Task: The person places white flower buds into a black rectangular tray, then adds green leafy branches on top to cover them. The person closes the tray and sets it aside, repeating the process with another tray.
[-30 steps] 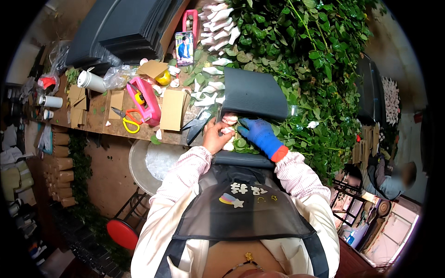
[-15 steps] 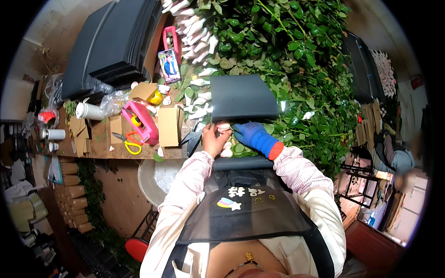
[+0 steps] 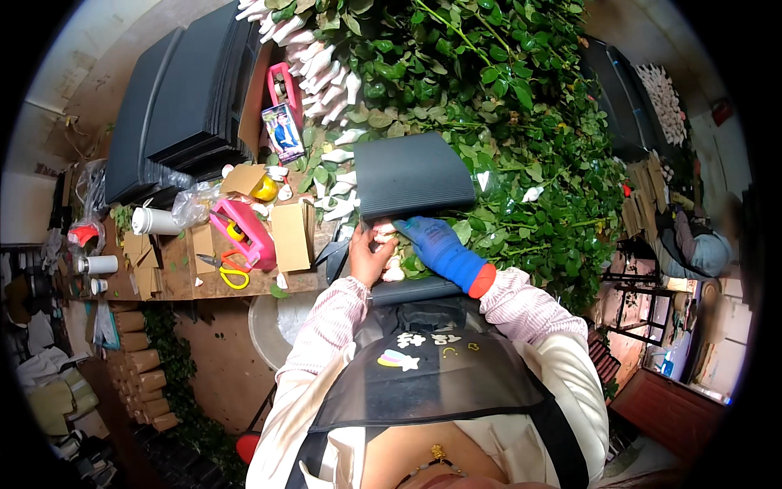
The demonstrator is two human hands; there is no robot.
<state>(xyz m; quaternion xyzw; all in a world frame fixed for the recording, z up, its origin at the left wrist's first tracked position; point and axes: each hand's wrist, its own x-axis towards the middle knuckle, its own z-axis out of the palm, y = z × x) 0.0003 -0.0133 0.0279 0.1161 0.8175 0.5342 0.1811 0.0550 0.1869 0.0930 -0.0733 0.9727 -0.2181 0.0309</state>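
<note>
1. Buds [image 3: 393, 270], pale pink, lie in a short row at the table's near edge, just below a dark ribbed sheet [image 3: 414, 175].
2. Bare left hand [image 3: 369, 256] touches the row from its left side, fingers bent over it; whether they pinch a flower, I cannot tell.
3. Blue-gloved right hand [image 3: 436, 247] reaches in from the other side, its fingertips close to the left hand's; its grip is hidden.
4. Leafy stems [image 3: 521, 196] spread across the table to the right of the sheet and beyond it.
5. White-sleeved flowers [image 3: 314, 65] are heaped at the far side, left of the leaves.
6. Cardboard pieces [image 3: 291, 236], a pink tape dispenser [image 3: 259, 246] and yellow-and-orange-handled scissors [image 3: 235, 277] sit left of the hands.
</note>
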